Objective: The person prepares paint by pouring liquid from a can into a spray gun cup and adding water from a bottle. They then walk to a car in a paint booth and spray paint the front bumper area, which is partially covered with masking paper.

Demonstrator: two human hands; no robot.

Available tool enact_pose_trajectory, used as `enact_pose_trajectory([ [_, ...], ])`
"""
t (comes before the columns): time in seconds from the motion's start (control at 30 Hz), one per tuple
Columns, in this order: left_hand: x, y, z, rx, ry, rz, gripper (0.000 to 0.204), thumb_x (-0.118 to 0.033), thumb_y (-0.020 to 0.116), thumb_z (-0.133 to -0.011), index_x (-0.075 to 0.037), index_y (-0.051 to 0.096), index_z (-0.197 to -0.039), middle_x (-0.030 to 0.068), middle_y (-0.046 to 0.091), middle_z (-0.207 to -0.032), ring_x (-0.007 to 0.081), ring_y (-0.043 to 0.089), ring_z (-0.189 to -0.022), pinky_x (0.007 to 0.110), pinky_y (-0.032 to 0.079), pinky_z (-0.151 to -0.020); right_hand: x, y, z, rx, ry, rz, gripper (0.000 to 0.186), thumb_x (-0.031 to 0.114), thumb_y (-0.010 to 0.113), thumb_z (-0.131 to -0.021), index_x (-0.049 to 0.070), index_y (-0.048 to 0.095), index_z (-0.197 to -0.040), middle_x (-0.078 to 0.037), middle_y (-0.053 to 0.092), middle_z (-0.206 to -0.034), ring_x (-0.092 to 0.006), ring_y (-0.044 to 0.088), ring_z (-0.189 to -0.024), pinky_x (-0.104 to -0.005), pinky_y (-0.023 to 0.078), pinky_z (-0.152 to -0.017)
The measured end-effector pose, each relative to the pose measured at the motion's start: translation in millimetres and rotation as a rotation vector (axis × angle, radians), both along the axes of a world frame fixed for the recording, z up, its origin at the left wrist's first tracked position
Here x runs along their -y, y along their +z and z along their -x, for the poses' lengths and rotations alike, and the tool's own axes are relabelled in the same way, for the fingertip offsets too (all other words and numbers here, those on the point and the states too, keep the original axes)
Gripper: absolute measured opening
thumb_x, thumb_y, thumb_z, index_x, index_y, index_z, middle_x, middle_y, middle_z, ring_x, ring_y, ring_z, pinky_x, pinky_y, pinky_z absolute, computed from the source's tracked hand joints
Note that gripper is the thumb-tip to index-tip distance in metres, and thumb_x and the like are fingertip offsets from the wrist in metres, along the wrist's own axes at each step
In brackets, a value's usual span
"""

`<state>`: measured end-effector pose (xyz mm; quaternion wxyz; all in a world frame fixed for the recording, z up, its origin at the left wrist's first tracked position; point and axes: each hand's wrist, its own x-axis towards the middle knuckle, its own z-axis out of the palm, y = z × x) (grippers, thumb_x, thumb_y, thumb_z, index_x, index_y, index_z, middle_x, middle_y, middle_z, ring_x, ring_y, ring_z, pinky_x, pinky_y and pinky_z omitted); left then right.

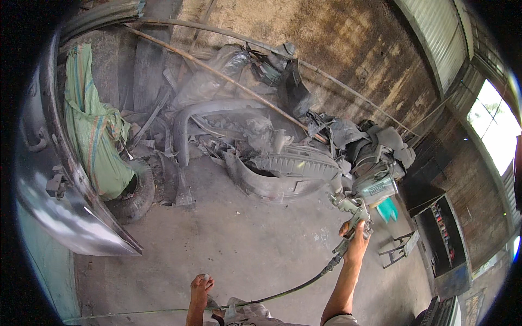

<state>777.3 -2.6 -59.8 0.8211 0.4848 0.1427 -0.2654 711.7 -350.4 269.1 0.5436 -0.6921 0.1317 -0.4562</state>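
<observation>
My right hand (pixel 356 239) is closed round the handle of a metal spray gun (pixel 350 209), held up at the right of centre with its cup (pixel 375 187) on the far end. A dark hose (pixel 304 288) runs from the gun's handle down and leftward past my body. My left hand (pixel 201 285) is low at the centre-left with fingers curled in; whatever it holds, if anything, is too small to make out. At the left stands a dark car body panel (pixel 81 217) with pale grey sprayed patches.
A green woven sack (pixel 95 136) and a tyre (pixel 136 206) lie beside the panel. Scrap bumpers (pixel 272 179) and dusty debris are piled against the stained wall (pixel 353 54). At the right are a small stool (pixel 399 247), a teal object (pixel 387 209) and a shelf cabinet (pixel 457 250) holding small items.
</observation>
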Motion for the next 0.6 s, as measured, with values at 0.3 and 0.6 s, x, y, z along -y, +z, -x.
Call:
enact_pose_trajectory([
  [0.3,-4.1,-0.7,4.8,-0.038,0.034,-0.004,0.021,-0.026,0.063,-0.092,-0.006,0.058,-0.097,0.0068,0.063,-0.092,0.0188,0.063,-0.089,0.034,0.052,-0.084,-18.1,3.1,-3.0,0.045,-0.02,-0.077,0.042,0.043,0.048,-0.099,0.001,0.054,-0.098,-0.01,0.059,-0.072,-0.0189,0.057,-0.063,-0.0315,0.046,-0.06],
  [0.6,-2.0,-12.3,13.1,-0.043,0.049,0.012,0.024,-0.028,0.067,-0.089,-0.008,0.058,-0.096,0.005,0.063,-0.09,0.0157,0.062,-0.084,0.031,0.053,-0.08,-13.6,-5.4,0.6,0.075,0.018,-0.077,0.04,0.041,0.05,-0.098,0.002,0.053,-0.099,-0.009,0.058,-0.073,-0.0176,0.055,-0.064,-0.0314,0.045,-0.06],
])
